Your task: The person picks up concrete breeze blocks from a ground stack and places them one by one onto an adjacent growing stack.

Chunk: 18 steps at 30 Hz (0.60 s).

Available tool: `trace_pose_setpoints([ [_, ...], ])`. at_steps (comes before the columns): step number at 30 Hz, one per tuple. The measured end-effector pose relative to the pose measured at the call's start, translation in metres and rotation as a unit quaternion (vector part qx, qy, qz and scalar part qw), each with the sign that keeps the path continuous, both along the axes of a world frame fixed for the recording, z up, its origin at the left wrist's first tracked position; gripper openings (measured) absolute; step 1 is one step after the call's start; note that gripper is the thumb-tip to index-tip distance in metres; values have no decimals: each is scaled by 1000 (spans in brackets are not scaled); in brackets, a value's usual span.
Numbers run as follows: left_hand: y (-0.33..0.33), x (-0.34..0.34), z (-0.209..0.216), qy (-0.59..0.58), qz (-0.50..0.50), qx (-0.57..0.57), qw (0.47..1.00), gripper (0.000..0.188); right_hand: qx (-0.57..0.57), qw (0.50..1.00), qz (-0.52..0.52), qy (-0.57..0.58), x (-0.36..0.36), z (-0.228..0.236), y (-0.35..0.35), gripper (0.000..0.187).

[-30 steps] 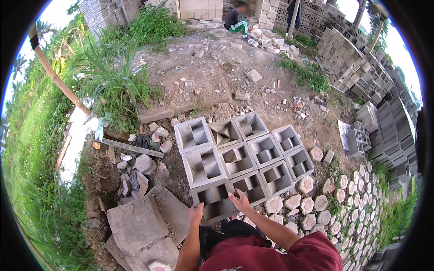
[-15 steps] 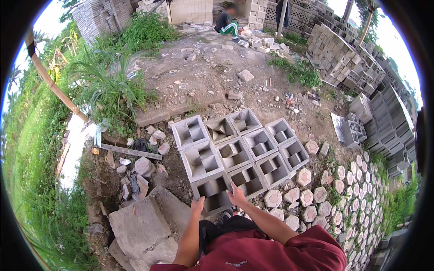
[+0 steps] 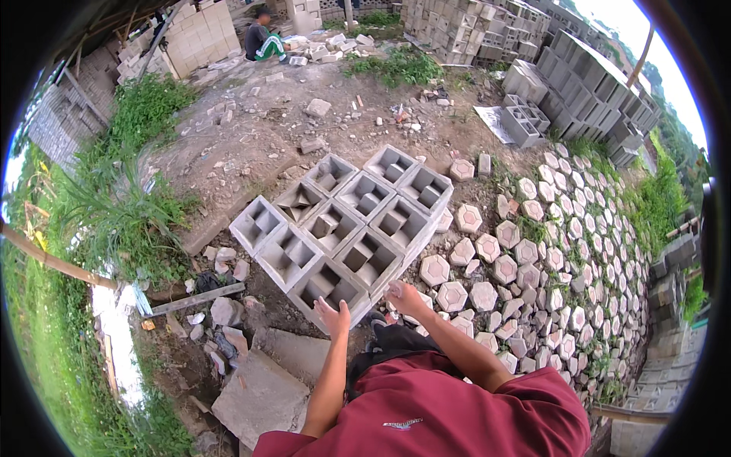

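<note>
A cluster of grey hollow concrete blocks (image 3: pixel 327 221) stands in front of me, packed side by side with their cavities facing up. My left hand (image 3: pixel 333 316) is at the near edge of the closest block (image 3: pixel 311 295), its thumb and fingers spread and nothing held. Beside that block's right corner is my right hand (image 3: pixel 405 298), with loosely curved fingers and nothing in its grasp. Whether either hand still touches the concrete is hard to tell.
Hexagonal pavers (image 3: pixel 505 270) cover the ground to the right. Broken concrete slabs (image 3: pixel 263 396) lie at the lower left, near rubble and a grey plank (image 3: pixel 196 298). More blocks (image 3: pixel 582 84) are stacked at the far right. A person (image 3: pixel 263 38) sits at the back.
Both hands have let go of the nearest block, which now sits flush against the others. My view has swung to the right.
</note>
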State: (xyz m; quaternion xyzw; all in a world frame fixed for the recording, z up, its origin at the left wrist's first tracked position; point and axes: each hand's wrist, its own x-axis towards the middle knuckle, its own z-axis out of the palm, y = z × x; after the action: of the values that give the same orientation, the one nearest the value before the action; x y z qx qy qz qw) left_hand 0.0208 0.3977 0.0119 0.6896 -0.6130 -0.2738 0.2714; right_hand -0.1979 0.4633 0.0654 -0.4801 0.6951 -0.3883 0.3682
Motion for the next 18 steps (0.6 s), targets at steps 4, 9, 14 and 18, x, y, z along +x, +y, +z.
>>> trace_pose_setpoints([
  [4,22,-56,58,144,-119,15,982,68,33,997,-72,7,-35,-3,45,35],
  [9,24,-79,57,170,-192,19,966,56,71,993,-91,10,-58,23,74,34],
  [14,20,-131,46,233,-267,129,926,41,76,983,-162,-44,-109,26,91,37],
  [18,11,-193,29,240,-292,188,906,37,45,979,-195,-22,-163,6,94,37],
])
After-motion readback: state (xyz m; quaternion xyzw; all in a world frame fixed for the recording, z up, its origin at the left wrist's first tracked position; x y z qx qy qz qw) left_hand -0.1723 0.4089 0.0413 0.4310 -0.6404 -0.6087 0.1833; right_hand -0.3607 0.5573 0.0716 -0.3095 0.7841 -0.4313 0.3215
